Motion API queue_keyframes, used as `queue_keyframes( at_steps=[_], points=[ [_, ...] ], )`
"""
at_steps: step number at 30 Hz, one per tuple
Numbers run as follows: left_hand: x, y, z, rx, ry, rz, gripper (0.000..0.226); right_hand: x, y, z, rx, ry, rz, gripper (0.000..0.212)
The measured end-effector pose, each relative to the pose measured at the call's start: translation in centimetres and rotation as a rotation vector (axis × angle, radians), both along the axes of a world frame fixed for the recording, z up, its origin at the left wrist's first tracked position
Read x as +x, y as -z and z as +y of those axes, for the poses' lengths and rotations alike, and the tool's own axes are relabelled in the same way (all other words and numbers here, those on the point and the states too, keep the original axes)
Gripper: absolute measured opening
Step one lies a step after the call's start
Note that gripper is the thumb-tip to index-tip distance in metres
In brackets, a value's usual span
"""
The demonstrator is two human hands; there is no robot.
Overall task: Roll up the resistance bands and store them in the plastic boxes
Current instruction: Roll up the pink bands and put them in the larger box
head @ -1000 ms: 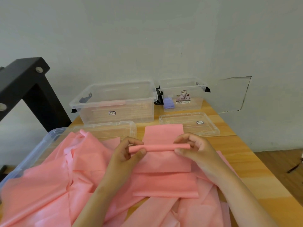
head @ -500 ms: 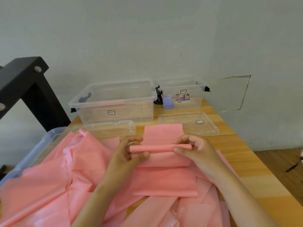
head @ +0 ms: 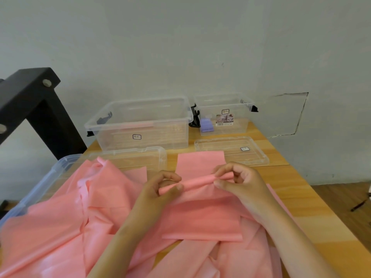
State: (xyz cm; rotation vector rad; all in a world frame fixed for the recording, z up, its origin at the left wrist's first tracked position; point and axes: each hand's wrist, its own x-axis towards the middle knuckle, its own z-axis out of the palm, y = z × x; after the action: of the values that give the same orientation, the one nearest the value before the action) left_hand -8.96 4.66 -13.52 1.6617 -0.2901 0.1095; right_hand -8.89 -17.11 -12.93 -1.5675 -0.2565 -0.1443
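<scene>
Left hand (head: 158,189) and right hand (head: 243,183): fingers and thumbs curled, each pinching one end of the rolled part of a pink resistance band (head: 197,181), over the middle of the surface (head: 301,199). Its unrolled tail lies flat, pointing toward the far edge. Loose pink bands (head: 60,227) are heaped at the near left. Large clear box (head: 140,127) and small clear box (head: 224,109) stand uncovered along the far edge.

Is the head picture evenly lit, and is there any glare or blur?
Head view: soft, even light; faint shadow under the left hand and right hand; no strong glare on the large clear box; the pink roll looks slightly soft.
</scene>
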Motion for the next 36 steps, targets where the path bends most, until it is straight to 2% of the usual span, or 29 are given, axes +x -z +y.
queue_keyframes(
  at_steps=[6, 11, 15, 19, 22, 25, 28, 30, 34, 36],
  points=[
    [-0.10, -0.43, 0.14, -0.170, -0.071, 0.067, 0.028, -0.15, -0.09, 0.29, -0.049, -0.013, 0.045, 0.014],
    [-0.18, -0.34, 0.10, -0.059, 0.020, 0.102, 0.018, -0.17, -0.22, 0.21, -0.011, 0.032, -0.011, 0.025],
    [-0.13, -0.31, 0.16, -0.114, -0.023, 0.055, 0.028, -0.12, -0.09, 0.11, -0.025, -0.024, -0.004, 0.023],
    [-0.05, -0.45, 0.15, -0.178, -0.080, 0.055, 0.029, -0.04, 0.12, 0.39, -0.074, 0.020, 0.030, 0.016],
    [-0.14, -0.24, 0.17, -0.085, -0.013, 0.077, 0.015, -0.12, -0.10, 0.46, -0.009, 0.030, 0.001, 0.021],
    [-0.21, 0.01, 0.24, -0.039, 0.027, 0.024, 0.008, -0.15, -0.18, 0.30, 0.010, 0.032, -0.026, 0.020],
    [-0.01, -0.01, 0.36, -0.109, -0.010, 0.034, 0.022, -0.17, -0.01, 0.27, -0.038, 0.012, 0.042, 0.015],
    [0.09, 0.01, 0.54, -0.140, -0.003, 0.047, 0.023, -0.15, 0.09, 0.37, -0.069, 0.013, 0.062, 0.013],
    [-0.22, 0.14, 0.65, 0.033, 0.037, -0.007, 0.016, -0.05, -0.07, 0.13, -0.021, 0.034, -0.003, 0.023],
    [-0.17, 0.15, 0.61, 0.070, 0.031, -0.068, 0.016, -0.03, -0.14, -0.09, -0.007, 0.006, -0.005, 0.022]
  ],
)
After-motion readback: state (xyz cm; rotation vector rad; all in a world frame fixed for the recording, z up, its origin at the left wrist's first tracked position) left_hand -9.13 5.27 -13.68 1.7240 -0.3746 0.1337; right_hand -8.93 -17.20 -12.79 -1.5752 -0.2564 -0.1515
